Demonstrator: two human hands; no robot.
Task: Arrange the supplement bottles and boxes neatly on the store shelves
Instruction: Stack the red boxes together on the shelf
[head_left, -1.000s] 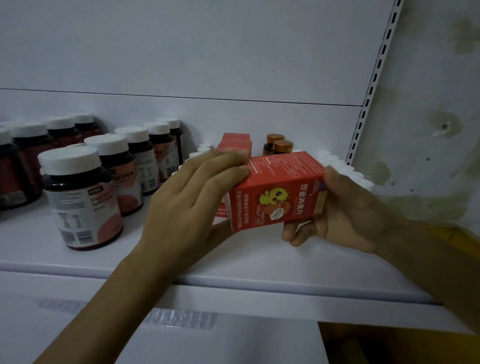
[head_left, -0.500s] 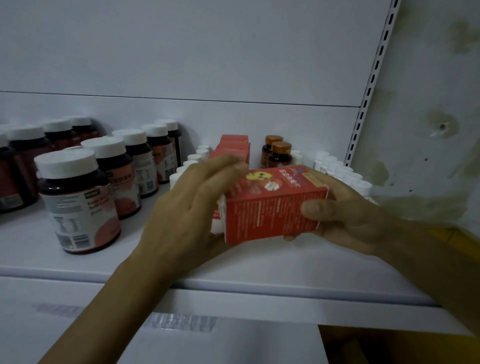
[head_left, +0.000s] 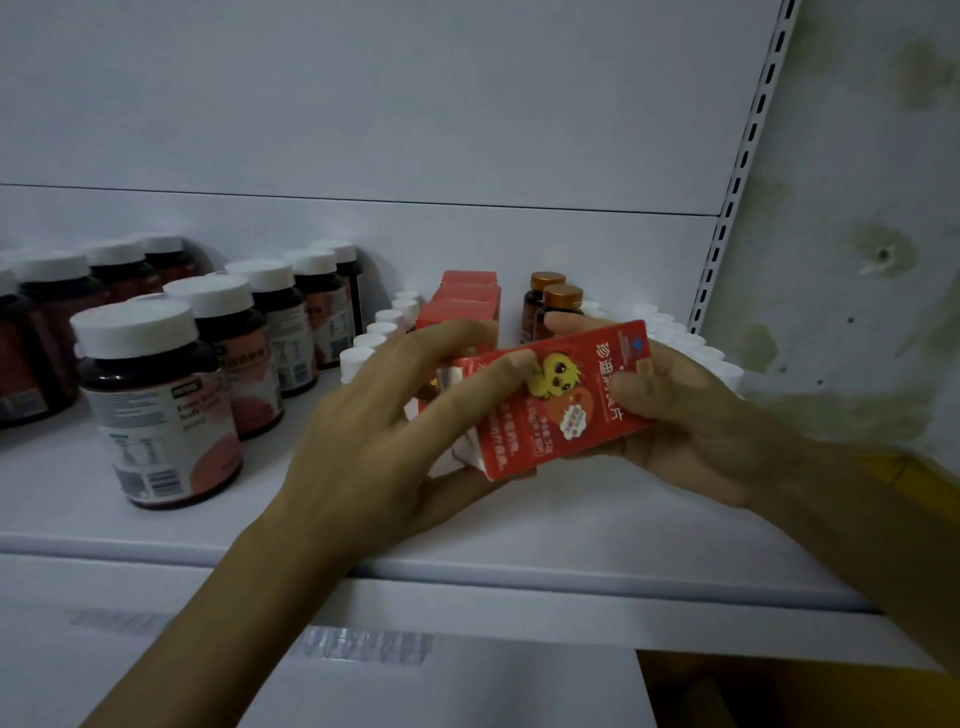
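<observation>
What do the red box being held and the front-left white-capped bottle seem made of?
The red box: thin printed cardboard, slightly glossy; folded edges and white end flaps show. The bottle: dark translucent body, plastic or glass, cannot tell; paper-like label; matte white cap, probably plastic.

Four red boxes, two gold-capped bottles, many white-capped jars

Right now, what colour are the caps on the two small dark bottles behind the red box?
Shiny copper caps, behind the red box; best in the head view.
</observation>
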